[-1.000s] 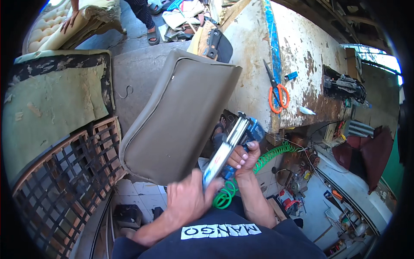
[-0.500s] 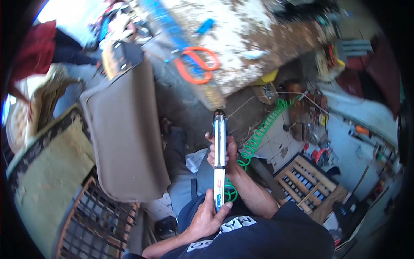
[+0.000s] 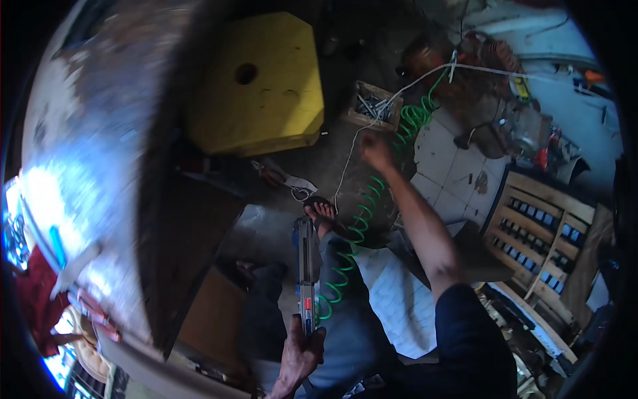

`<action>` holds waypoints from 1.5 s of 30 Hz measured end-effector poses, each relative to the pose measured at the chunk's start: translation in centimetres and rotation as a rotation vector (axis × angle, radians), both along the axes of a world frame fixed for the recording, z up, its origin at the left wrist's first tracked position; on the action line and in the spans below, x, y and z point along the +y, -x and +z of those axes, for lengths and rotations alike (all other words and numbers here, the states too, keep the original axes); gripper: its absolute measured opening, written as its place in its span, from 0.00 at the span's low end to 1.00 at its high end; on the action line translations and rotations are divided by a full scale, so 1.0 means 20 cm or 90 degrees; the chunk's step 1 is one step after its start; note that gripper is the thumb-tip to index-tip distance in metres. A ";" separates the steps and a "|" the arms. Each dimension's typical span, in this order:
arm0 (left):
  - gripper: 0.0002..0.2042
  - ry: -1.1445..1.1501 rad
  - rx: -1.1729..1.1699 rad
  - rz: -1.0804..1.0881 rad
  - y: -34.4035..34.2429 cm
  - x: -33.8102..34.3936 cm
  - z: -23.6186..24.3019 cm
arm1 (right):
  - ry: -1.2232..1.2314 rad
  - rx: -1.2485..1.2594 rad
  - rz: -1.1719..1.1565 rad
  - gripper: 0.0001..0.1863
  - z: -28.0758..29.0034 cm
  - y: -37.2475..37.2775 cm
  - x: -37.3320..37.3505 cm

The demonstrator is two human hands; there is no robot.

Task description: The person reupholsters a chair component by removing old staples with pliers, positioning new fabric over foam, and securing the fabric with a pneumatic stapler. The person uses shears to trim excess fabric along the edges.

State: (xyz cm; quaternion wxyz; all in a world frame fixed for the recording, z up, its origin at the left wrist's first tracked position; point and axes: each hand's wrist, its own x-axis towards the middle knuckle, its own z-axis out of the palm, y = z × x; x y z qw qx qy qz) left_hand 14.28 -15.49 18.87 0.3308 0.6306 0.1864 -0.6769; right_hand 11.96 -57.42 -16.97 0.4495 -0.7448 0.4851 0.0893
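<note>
L hand (image 3: pixel 300 358) closed round near end of staple gun (image 3: pixel 306 266); thumb laid along it. Gun over person's lap, nose pointing away, toward sandalled foot (image 3: pixel 323 214). R arm extended fwd; R hand (image 3: pixel 377 153) just this side of wooden box (image 3: pixel 359 120), fingers blurred & dim: can't tell if grasping anything or touching box. Box sits on floor, w/ loose metal pcs (image 3: pixel 372 104) inside. Green coiled hose (image 3: pixel 417 114) runs from beside gun, passes R forearm, on toward machinery at upper R. White cord (image 3: pixel 425 74) crosses over box, then down toward foot. Farther L: yellow block (image 3: pixel 279 86), cut corners, round hole; small tool w/ reddish handles (image 3: pixel 271 174) nr its lower edge, kind unclear. White sheet (image 3: pixel 399 302) R of legs. Slatted wood frame (image 3: pixel 545 233) far R, nr floor tiles (image 3: pixel 444 156). Worn table (image 3: pixel 86 133) fills far L, orange-handled scissors (image 3: pixel 98 318) at its lower edge, blurred.
</note>
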 end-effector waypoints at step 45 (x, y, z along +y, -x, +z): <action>0.16 0.110 -0.815 -0.279 -0.05 -1.40 -1.49 | 0.219 -0.040 0.094 0.13 -0.51 -0.07 -0.69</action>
